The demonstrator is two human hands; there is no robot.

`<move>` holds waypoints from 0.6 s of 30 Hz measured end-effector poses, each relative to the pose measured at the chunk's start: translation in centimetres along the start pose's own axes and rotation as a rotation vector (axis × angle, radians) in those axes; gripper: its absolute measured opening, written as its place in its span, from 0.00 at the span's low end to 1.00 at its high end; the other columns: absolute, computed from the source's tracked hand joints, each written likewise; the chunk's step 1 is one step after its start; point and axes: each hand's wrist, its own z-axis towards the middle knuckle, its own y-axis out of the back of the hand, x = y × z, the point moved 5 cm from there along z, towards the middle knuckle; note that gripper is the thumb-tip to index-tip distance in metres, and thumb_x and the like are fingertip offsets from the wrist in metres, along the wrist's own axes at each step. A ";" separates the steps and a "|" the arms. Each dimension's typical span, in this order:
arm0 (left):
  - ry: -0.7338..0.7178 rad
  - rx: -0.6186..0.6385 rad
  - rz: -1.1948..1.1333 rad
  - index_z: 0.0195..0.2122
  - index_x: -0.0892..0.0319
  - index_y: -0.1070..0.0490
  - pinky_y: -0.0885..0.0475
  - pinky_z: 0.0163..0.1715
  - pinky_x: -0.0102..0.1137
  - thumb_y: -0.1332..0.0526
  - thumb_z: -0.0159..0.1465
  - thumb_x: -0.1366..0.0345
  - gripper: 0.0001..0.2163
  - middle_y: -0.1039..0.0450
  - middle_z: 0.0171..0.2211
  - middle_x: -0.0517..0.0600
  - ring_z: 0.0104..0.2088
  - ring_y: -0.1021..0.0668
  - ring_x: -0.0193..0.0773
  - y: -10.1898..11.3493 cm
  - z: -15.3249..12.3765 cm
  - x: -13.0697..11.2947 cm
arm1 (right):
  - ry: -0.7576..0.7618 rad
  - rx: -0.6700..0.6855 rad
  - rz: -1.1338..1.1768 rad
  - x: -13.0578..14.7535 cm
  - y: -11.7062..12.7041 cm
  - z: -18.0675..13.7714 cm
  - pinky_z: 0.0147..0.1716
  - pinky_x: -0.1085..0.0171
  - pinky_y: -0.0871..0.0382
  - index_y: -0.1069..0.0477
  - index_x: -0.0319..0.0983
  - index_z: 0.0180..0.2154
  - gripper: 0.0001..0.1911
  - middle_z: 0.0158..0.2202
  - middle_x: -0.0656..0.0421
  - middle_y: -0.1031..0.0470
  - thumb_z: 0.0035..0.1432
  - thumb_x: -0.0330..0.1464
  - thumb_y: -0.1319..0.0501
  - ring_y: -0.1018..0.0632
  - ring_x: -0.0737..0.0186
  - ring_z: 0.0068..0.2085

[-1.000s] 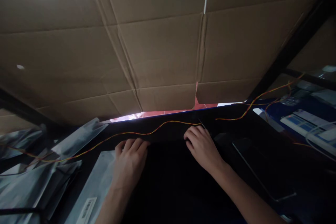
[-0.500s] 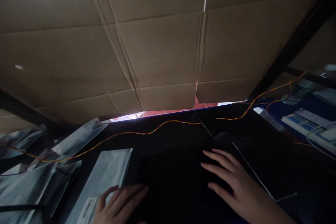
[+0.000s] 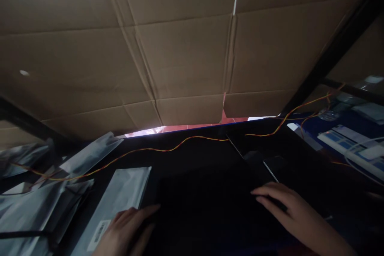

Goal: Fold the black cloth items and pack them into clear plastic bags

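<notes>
My left hand [image 3: 127, 228] is at the lower left, its fingers stretched out with a gap between them. It lies over the right edge of a clear plastic sleeve [image 3: 123, 188] that carries a white barcode label [image 3: 99, 234]; whether it touches the sleeve I cannot tell. My right hand [image 3: 291, 212] is on the right, thumb and forefinger tips drawn almost together above the black surface. Anything between them is lost in the dark. The hand partly covers a dark flat slab with a thin pale edge [image 3: 270, 171].
A red-and-yellow wire [image 3: 144, 149] runs across the black tabletop [image 3: 186, 164]. Plastic bags [image 3: 33, 212] pile up at left, with another sleeve [image 3: 87, 158] behind. Blue-and-white packets [image 3: 348, 144] lie at right. Cardboard [image 3: 186, 60] and dark frame bars [image 3: 330, 56] close off the back.
My right hand has moved right and its spread fingers have drawn together, covering more of the slab's edge. My left hand has shifted slightly left and down.
</notes>
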 end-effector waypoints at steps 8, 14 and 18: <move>0.036 0.067 0.239 0.68 0.45 0.27 0.18 0.52 0.46 0.42 0.66 0.70 0.29 0.20 0.62 0.51 0.58 0.17 0.51 -1.5 4.2 -2.4 | 0.118 -0.066 -0.205 2.4 -0.6 5.1 0.51 0.43 0.19 0.17 0.46 0.48 0.10 0.47 0.55 0.15 0.72 0.36 0.38 0.15 0.45 0.49; -0.291 -0.039 0.422 0.77 0.48 0.40 0.24 0.64 0.55 0.42 0.74 0.62 0.30 0.36 0.75 0.49 0.72 0.29 0.55 -4.7 4.8 -8.3 | 0.253 -0.311 -0.260 5.5 -2.6 3.2 0.65 0.40 0.28 0.21 0.48 0.57 0.15 0.67 0.54 0.25 0.77 0.35 0.43 0.26 0.43 0.68; -0.315 -0.064 0.493 0.78 0.49 0.45 0.21 0.60 0.52 0.43 0.75 0.60 0.31 0.37 0.76 0.51 0.70 0.26 0.54 -6.8 4.2 -7.8 | 0.398 -0.240 -0.279 6.7 -5.7 1.9 0.64 0.47 0.25 0.21 0.51 0.57 0.16 0.70 0.62 0.28 0.77 0.31 0.41 0.30 0.48 0.72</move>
